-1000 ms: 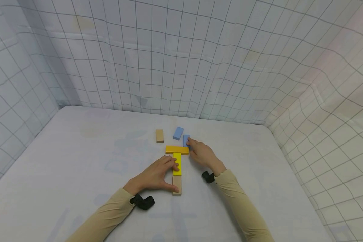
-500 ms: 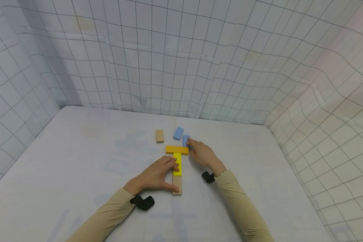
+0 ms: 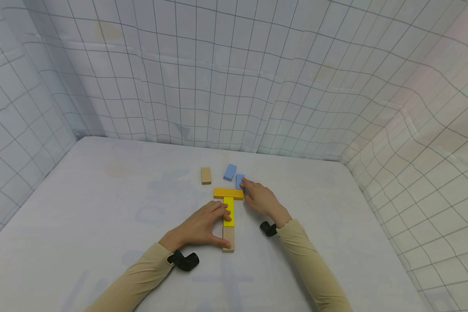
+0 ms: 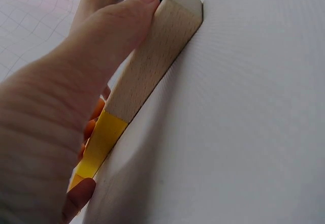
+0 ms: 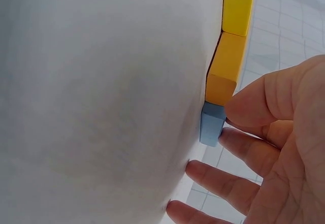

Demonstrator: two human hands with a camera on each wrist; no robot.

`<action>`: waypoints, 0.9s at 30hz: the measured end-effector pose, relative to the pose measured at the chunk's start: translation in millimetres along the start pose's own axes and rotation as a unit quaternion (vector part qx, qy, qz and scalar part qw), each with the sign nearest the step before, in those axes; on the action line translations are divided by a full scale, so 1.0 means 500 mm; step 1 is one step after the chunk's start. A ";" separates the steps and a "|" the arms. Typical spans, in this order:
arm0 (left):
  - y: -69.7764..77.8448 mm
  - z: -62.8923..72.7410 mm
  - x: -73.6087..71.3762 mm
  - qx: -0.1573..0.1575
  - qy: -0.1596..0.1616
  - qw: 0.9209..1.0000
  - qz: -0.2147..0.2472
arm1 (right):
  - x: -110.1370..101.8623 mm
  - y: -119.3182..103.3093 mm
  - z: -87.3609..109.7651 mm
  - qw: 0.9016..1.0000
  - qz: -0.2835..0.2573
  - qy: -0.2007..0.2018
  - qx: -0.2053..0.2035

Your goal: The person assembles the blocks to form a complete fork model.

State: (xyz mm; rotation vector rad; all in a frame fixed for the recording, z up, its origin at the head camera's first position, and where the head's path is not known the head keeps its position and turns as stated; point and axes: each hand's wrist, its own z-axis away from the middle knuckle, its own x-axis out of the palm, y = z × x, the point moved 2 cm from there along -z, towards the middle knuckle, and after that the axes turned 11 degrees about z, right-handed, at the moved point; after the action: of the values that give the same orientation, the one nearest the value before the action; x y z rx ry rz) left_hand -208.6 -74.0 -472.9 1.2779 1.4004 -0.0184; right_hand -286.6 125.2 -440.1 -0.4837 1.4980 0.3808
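The left hand (image 3: 200, 222) lay loosely spread over the yellow block (image 3: 229, 201) and near tan block (image 3: 228, 235), probably steadying them. The right hand (image 3: 263, 198), fingers extended, touched one blue block (image 3: 239, 180) at the orange block (image 3: 226, 193)'s far right edge, seemingly aligning it. Spare tan (image 3: 206, 175) and spare blue (image 3: 229, 172) lay beyond: two each, one yellow, one orange.
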 end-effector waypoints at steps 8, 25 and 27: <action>0.000 0.000 -0.001 0.002 0.000 1.000 0.001 | 0.000 -0.001 0.000 1.000 -0.002 0.000 0.000; 0.001 -0.001 -0.002 -0.002 -0.003 1.000 0.003 | 0.001 0.000 -0.003 1.000 0.001 0.003 -0.003; 0.001 -0.001 -0.002 -0.001 -0.003 1.000 0.003 | 0.000 0.000 -0.003 1.000 0.000 0.004 -0.004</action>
State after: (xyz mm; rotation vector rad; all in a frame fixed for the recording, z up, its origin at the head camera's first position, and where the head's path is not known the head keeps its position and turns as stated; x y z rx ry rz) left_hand -208.9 -74.3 -471.9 1.2786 1.3903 -0.0164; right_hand -287.8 124.5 -440.1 -0.4914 1.5044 0.3861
